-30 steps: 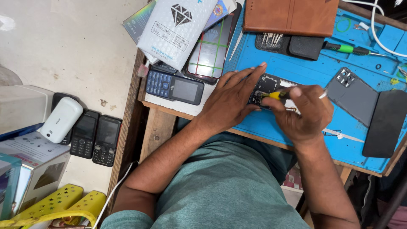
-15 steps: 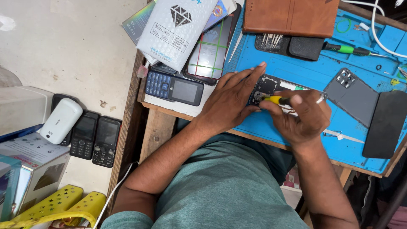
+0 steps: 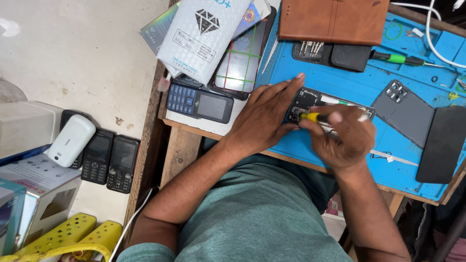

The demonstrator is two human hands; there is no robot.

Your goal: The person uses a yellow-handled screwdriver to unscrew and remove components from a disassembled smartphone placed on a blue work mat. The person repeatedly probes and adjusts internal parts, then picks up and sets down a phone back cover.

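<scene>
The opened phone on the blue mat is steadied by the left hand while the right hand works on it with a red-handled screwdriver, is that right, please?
Not quite: the head view shows the screwdriver in the right hand has a yellow handle, not red. The rest holds: the left hand steadies the opened phone on the blue mat.

The left hand lies flat, palm down, fingers spread and stretched forward, its thumb angled toward the other hand. Its forearm runs back and down toward the body, elbow bent. The right hand is curled into a tight grip, fingertips pinched together just beside the left fingertips. The right forearm comes up from below, wrist bent slightly inward.
</scene>
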